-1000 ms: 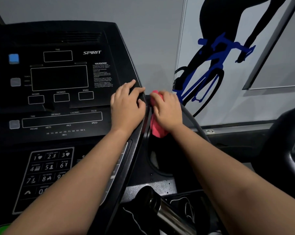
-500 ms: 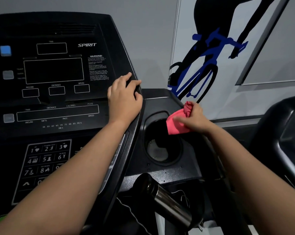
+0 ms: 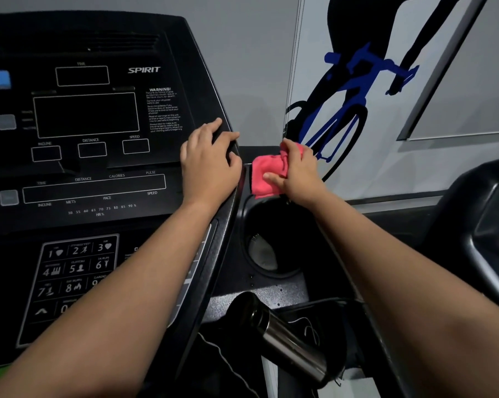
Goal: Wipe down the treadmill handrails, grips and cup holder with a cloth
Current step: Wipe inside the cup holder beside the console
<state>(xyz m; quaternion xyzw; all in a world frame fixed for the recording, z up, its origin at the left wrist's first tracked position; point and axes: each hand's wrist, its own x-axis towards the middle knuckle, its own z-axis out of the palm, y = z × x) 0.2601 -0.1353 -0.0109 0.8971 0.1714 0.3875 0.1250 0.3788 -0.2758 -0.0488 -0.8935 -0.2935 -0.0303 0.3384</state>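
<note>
**A:** What fills most of the view?

**B:** The black treadmill console [image 3: 99, 124], across the whole left half. Its display windows are dark and "SPIRIT" is printed near the top.

**A:** And on the right?

**B:** A wall graphic of a cyclist [image 3: 354, 90], a black rider on a blue bike, behind the machine.

**A:** Where's the cup holder?

**B:** The cup holder [image 3: 264, 254] is a round dark well just right of the console's edge, between the two forearms. Nearer the camera, below it, a steel bottle [image 3: 294, 349] lies tilted in a lower tray.

**A:** The hands?

**B:** The left hand [image 3: 211, 162] lies palm down on the console's right edge with its fingers loosely spread, and it holds nothing. The right hand [image 3: 300, 170] is curled round a bunched pink cloth [image 3: 267, 176], with the thumb laid across it.

**A:** So where does the cloth sit?

**B:** It is pressed against the treadmill's surface at the far rim of the cup holder. Its lower edge is at the lip of the opening, just beside the left hand but apart from it.
</note>
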